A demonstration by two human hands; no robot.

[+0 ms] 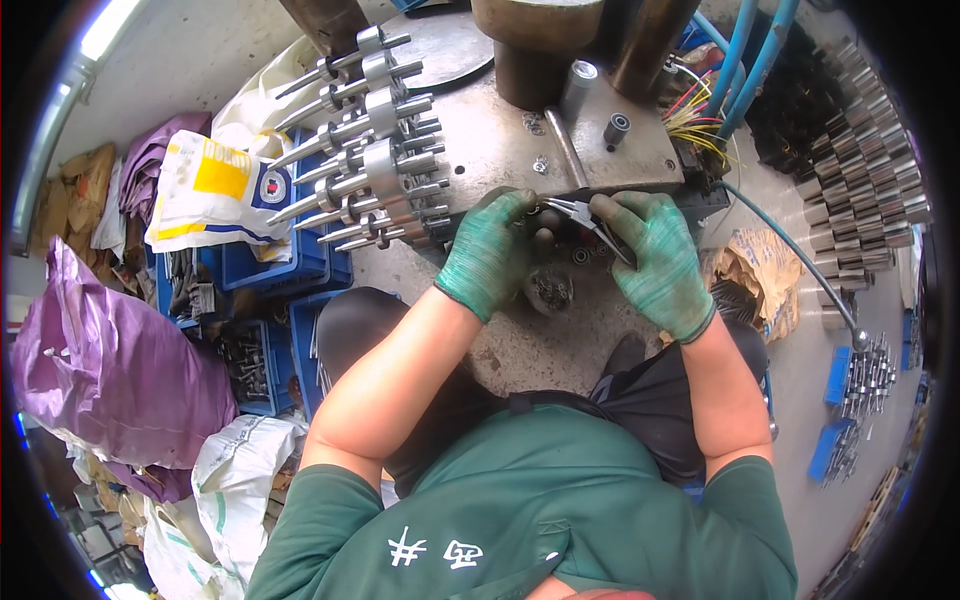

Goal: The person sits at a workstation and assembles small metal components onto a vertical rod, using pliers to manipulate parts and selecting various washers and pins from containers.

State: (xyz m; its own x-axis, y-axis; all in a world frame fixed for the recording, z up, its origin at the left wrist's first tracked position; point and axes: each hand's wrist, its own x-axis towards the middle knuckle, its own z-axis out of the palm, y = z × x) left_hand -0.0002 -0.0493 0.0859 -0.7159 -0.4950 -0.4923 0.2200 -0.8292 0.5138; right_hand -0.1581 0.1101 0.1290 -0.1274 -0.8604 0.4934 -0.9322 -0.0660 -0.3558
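Note:
My right hand, in a green knit glove, is wrapped round a pair of pliers whose narrow jaws point left. My left hand, gloved alike, pinches its fingers together at the jaw tips; whatever small piece it holds there is too small to name. Both hands are at the front edge of a steel press table. On that table lie a metal rod, a steel cylinder, a short dark-ended cylinder and small clusters of rings.
Several shafts with thick collars are stacked left of my left hand. Blue bins, a purple sack and white sacks lie further left. To the right are hoses, loose wires, crumpled brown paper and stacked steel cylinders.

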